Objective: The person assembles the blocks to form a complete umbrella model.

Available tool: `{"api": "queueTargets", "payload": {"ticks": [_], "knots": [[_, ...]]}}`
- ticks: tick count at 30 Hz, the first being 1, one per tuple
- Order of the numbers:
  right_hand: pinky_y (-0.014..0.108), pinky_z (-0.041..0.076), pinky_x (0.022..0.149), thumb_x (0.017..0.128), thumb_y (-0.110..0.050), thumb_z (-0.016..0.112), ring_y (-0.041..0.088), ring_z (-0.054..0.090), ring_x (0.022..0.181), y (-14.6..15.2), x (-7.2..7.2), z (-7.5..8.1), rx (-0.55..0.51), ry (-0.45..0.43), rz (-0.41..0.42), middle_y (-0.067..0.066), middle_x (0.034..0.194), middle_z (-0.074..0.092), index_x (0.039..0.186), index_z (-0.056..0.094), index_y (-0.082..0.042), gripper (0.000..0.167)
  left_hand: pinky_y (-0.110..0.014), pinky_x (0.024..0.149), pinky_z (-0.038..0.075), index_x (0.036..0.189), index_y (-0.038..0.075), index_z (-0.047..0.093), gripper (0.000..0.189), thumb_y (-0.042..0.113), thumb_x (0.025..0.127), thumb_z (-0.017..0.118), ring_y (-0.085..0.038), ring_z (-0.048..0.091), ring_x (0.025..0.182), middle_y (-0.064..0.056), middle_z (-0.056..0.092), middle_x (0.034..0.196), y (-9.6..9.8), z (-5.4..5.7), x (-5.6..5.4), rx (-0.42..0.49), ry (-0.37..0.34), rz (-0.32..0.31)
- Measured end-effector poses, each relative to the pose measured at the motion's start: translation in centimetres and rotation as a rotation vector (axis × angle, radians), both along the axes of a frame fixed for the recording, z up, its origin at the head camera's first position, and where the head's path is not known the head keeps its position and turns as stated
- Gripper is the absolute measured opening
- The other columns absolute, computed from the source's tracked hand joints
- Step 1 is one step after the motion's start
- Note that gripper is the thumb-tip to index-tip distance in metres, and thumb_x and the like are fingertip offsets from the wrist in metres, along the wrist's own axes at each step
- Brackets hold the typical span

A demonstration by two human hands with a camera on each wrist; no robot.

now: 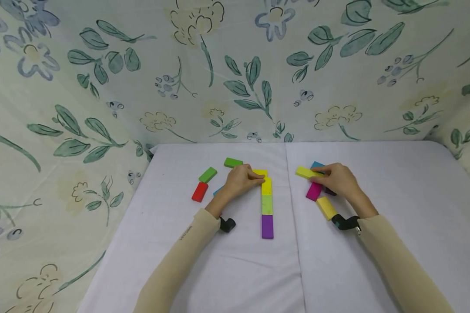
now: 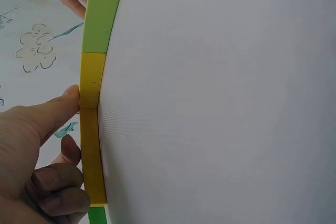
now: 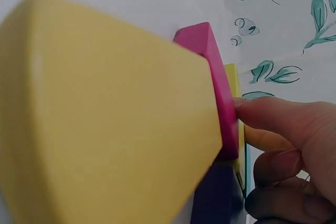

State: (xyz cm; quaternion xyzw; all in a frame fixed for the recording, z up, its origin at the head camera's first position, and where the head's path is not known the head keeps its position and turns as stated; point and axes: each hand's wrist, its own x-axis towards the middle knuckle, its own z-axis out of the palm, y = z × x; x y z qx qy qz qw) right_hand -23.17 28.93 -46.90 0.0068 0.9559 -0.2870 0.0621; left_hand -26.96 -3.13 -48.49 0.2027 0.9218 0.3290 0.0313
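My left hand [image 1: 240, 179] pinches a yellow block [image 1: 260, 172] at the far end of a straight row. Its thumb touches where that block meets the row's yellow block [image 1: 266, 187]; a light green block [image 1: 267, 205] and a purple block [image 1: 267, 227] continue the line nearer me. My right hand [image 1: 338, 180] holds another yellow block [image 1: 304, 172] between thumb and fingers. Around it lie a blue block [image 1: 317, 164], a magenta block [image 1: 314, 191], and a dark block [image 3: 212, 195] partly covered by the hand. A paler yellow block [image 1: 327, 208] looms close in the right wrist view.
To the left lie two green blocks [image 1: 208, 174] and a red block [image 1: 199, 192]. A blue block [image 1: 218, 190] is mostly hidden by the left wrist. White cloth [image 1: 243, 269] covers the table, with a flowered cloth [image 1: 235, 117] hanging behind.
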Motion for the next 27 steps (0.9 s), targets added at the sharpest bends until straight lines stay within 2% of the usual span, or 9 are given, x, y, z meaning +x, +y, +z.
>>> {"api": "queueTargets", "payload": {"ticks": [7, 13, 20, 27], "knots": [[0.027, 0.037, 0.052, 0.092, -0.035, 0.078, 0.019, 0.049, 0.063, -0.4, -0.3, -0.5, -0.028, 0.059, 0.001, 0.004, 0.072, 0.047, 0.13, 0.072, -0.004, 0.049, -0.02, 0.061, 0.03, 0.108, 0.018, 0.082, 0.023, 0.031, 0.09, 0.083, -0.013, 0.045, 0.07, -0.001, 0.059, 0.08, -0.1, -0.1, 0.0, 0.013, -0.006, 0.001], [0.024, 0.03, 0.048, 0.095, -0.027, 0.076, 0.014, 0.04, 0.053, -0.8, -0.4, -0.8, -0.071, 0.103, 0.053, -0.002, 0.062, 0.038, 0.131, 0.069, -0.001, 0.045, -0.02, 0.061, 0.03, 0.109, 0.018, 0.082, 0.023, 0.031, 0.09, 0.082, -0.013, 0.045, 0.07, -0.001, 0.058, 0.079, -0.1, -0.1, -0.1, 0.016, -0.01, -0.005], [0.024, 0.028, 0.049, 0.094, -0.027, 0.078, 0.013, 0.038, 0.055, -1.0, -0.4, -0.7, -0.084, 0.103, 0.053, -0.002, 0.063, 0.038, 0.131, 0.07, -0.001, 0.046, -0.02, 0.062, 0.03, 0.109, 0.018, 0.082, 0.023, 0.031, 0.09, 0.082, -0.013, 0.046, 0.071, -0.001, 0.059, 0.08, 0.0, 0.0, 0.1, 0.025, -0.023, 0.013], [0.023, 0.026, 0.047, 0.097, -0.025, 0.075, 0.013, 0.036, 0.051, -1.4, -0.4, -1.1, -0.064, 0.157, 0.082, -0.003, 0.06, 0.035, 0.131, 0.07, -0.001, 0.042, -0.021, 0.062, 0.03, 0.109, 0.018, 0.082, 0.023, 0.031, 0.09, 0.082, -0.013, 0.045, 0.071, -0.001, 0.059, 0.08, 0.0, 0.0, 0.1, 0.023, -0.018, 0.014]]}}
